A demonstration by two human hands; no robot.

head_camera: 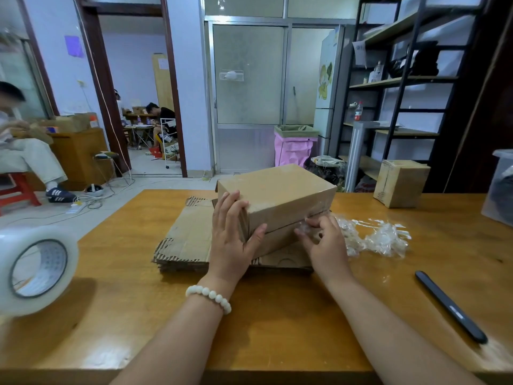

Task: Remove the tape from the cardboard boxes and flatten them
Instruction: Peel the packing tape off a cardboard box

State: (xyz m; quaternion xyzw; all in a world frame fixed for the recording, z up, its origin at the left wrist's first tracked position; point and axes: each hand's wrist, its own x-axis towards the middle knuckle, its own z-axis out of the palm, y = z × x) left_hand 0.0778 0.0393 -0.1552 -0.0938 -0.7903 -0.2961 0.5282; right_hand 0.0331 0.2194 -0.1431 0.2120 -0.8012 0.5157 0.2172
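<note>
Cardboard box [277, 190] sits in the middle of the tabletop [277, 323], resting on a stack of flattened cardboard [186, 237], with its taped seam running along the near face. The left hand [233, 237] steadies the box's left end; its grip wraps the corner, fingers over the top edge and thumb on the near face. The right hand [324, 243] works at the seam, its grip closed in a pinch on a bit of clear tape strip [302, 227] that looks partly lifted. How much tape is left on the far faces cannot be seen.

Several things could go wrong from here. The strip may tear off short if it is pulled sideways instead of along the seam, leaving a stub that is hard to pick up again. A sharp pull could also peel away the paper face of the box. Since the box rests on loose flattened sheets, it may slide to the right if the left hand eases off. The freed end could stick to the crumpled tape pile [380, 240] just right of the hand. The tape roll [36, 270] at the near left and the black tool [451, 307] at the near right lie well apart from the work, as does a second box [399, 183] at the far right, which still looks whole.
</note>
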